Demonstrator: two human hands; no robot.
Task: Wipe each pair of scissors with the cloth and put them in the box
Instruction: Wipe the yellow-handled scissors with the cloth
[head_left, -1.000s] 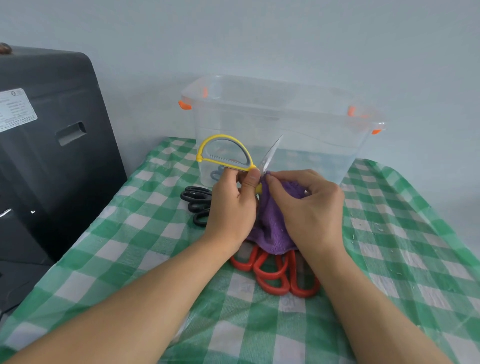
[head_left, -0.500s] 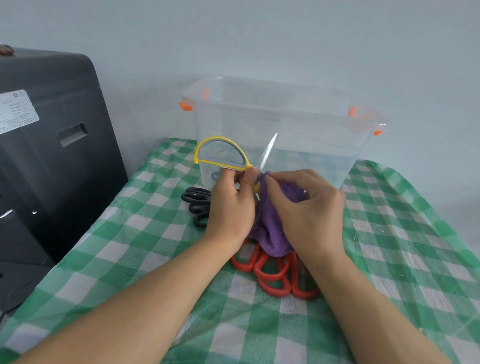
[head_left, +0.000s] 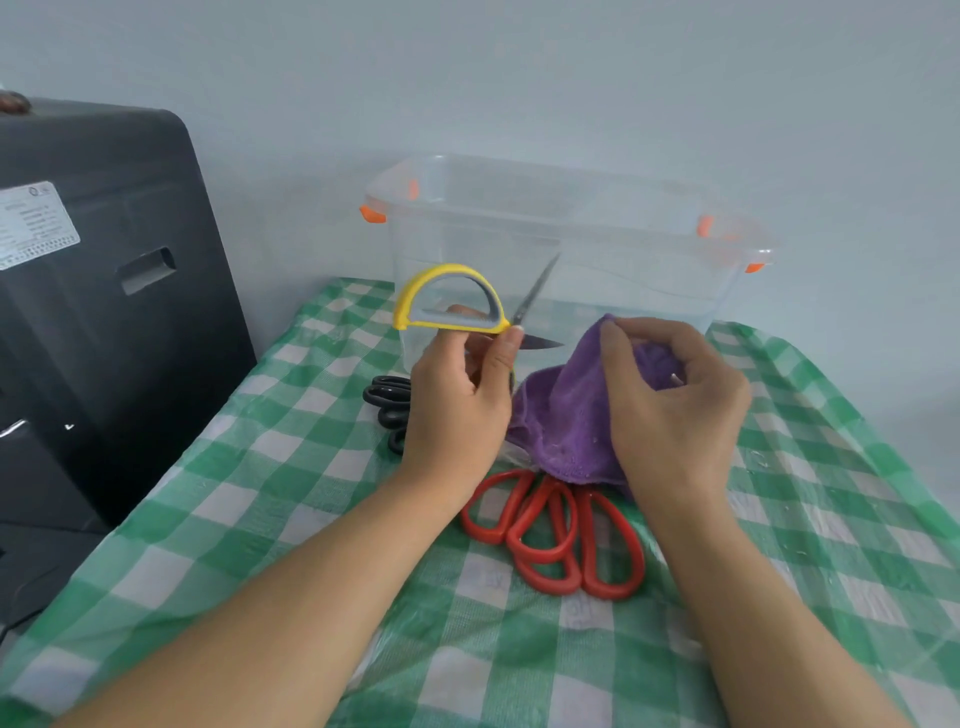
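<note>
The left hand (head_left: 457, 400) pinches the yellow scissors (head_left: 452, 306) by the handle, blades spread open and apart from the cloth (head_left: 566, 421), which the right hand (head_left: 675, 410) grips with curled fingers just beside them. On the bench (head_left: 260, 493) lie 2 red scissors (head_left: 556, 535) under the cloth's edge and 1 black pair (head_left: 387, 402) behind the left hand. 1 clear box (head_left: 561, 244) stands beyond.

Clear box (head_left: 566, 249) open-topped at the table's back, black cabinet (head_left: 104, 312) walling its left, black scissors (head_left: 387, 397) and red scissors (head_left: 556, 530) lying before it, bare checked cloth (head_left: 831, 493) right.
</note>
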